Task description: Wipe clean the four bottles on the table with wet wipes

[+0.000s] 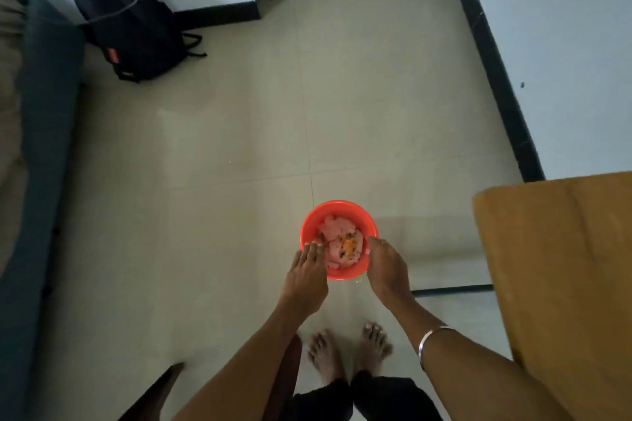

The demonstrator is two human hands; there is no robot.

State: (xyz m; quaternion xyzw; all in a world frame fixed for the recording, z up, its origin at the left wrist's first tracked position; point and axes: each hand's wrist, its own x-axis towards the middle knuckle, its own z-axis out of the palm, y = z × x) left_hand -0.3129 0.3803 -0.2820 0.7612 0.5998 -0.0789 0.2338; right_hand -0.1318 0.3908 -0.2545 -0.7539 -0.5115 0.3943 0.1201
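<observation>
Hands, two: left hand [305, 275], right hand [388, 268], fingers extended over one red bucket [338, 215] rim, holding nothing

The bin [338, 215] looks like smooth, slightly glossy orange-red plastic, with crumpled, soft, paper-like wipes [337, 231] inside. The floor [239, 133] is pale polished tile with a dull sheen. The backpack [130, 20] is matt black cloth. A mustard cloth [561, 270] looks matt and woven. The bangle [431, 338] shines like metal.

One red bucket [338, 215], one black backpack [130, 17], two hands, two bare feet
</observation>
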